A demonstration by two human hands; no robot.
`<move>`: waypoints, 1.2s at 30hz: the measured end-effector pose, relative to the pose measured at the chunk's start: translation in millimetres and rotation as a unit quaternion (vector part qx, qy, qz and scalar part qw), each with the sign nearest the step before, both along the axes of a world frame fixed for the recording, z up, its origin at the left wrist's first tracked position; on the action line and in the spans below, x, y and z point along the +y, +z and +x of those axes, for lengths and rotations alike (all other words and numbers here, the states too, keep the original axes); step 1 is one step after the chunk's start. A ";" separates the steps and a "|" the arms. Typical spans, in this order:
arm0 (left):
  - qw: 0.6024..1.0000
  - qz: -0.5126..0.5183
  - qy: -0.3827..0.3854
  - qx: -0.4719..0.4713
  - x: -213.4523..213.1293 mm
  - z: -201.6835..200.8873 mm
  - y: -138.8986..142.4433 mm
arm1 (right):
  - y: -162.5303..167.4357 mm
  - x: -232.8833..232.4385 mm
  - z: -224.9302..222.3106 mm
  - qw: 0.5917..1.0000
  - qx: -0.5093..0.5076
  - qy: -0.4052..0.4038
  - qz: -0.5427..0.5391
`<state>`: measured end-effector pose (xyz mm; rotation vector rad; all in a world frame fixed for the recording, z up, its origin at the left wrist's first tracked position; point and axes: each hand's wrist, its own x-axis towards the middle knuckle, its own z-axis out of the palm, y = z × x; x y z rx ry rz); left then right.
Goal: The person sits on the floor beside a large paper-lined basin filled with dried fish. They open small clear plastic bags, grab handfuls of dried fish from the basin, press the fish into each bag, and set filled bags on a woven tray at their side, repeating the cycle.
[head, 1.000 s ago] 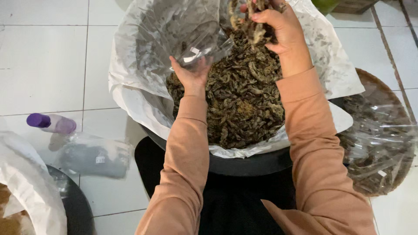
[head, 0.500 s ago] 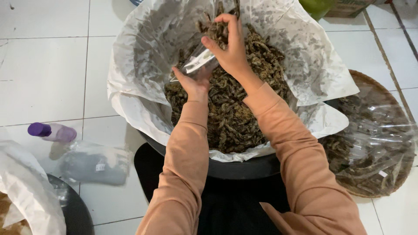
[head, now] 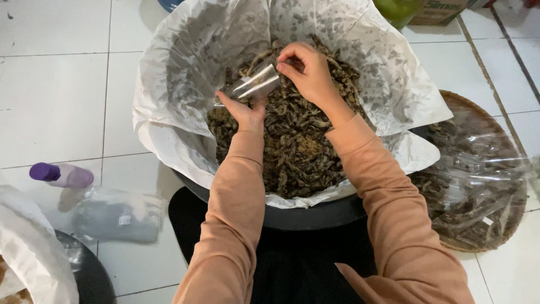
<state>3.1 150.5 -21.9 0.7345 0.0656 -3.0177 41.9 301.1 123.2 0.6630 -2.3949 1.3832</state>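
fingers of the right hand (head: 306, 73) pinch one edge of a small clear plastic bag (head: 253, 85), glossy and crinkled, while the left hand (head: 243, 110) curls narrowly under it, thumb up against its lower side. the bag sits just above the heap, at 11 o'clock from the middle of the basin. below it lie dark dried strips (head: 298, 152), shrivelled, curled and matte, piled in a round black basin (head: 315, 217) lined with crumpled white paper (head: 185, 73) that is blotched grey. the floor is glossy white square tile (head: 50, 101) with thin grout lines. at 3 o'clock a round woven tray (head: 478, 174) holds more dark strips packed in shiny clear bags. at 8 o'clock a purple-capped bottle (head: 62, 174) lies beside a grey plastic packet (head: 121, 217).
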 end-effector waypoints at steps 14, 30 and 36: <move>0.990 -0.023 -0.037 0.133 12.4 6.2 4.2 | 11.1 1.2 1.8 0.997 0.043 0.038 -0.046; 0.983 0.018 0.050 0.174 4.9 2.8 9.8 | 22.6 5.7 21.4 0.995 0.101 -0.023 0.012; 0.987 -0.021 0.009 0.159 11.1 14.8 12.9 | 54.0 -11.9 22.3 0.988 0.118 0.088 0.053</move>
